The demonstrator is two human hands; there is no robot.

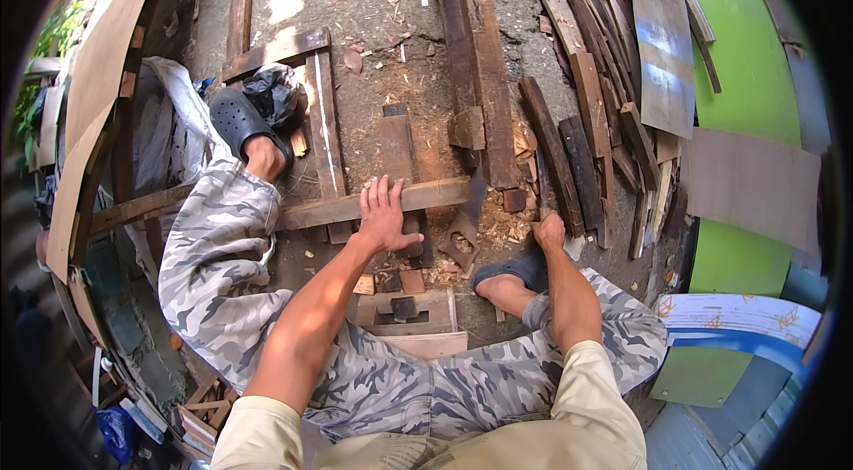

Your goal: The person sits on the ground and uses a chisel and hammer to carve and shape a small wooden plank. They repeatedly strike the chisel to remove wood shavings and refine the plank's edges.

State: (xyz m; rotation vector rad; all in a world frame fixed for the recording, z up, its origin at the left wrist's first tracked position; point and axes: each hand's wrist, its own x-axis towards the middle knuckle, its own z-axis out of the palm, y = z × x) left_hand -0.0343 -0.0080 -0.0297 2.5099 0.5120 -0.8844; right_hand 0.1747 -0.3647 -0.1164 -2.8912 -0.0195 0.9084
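Note:
My left hand (pixel 384 214) rests with spread fingers on a wooden bar (pixel 435 194) that lies crosswise in front of me, over other boards. My right hand (pixel 549 232) is closed low by my right foot. A narrow brownish piece (pixel 543 184) extends away from its fist, its kind unclear. Between my hands a handsaw (pixel 463 237) lies with its handle toward me, its blade partly hidden at the far end. A small wooden block (pixel 514 200) sits left of my right hand. Near my lap is a wooden frame (pixel 435 306) with a dark block in its opening.
Long beams (pixel 489 70) run away from me on the ground. Stacked planks (pixel 604 70) line the right side, near green panels (pixel 737 43). A joined wooden piece (pixel 324 115) and a black plastic bag (pixel 274 95) lie by my left foot. Sawdust covers the ground.

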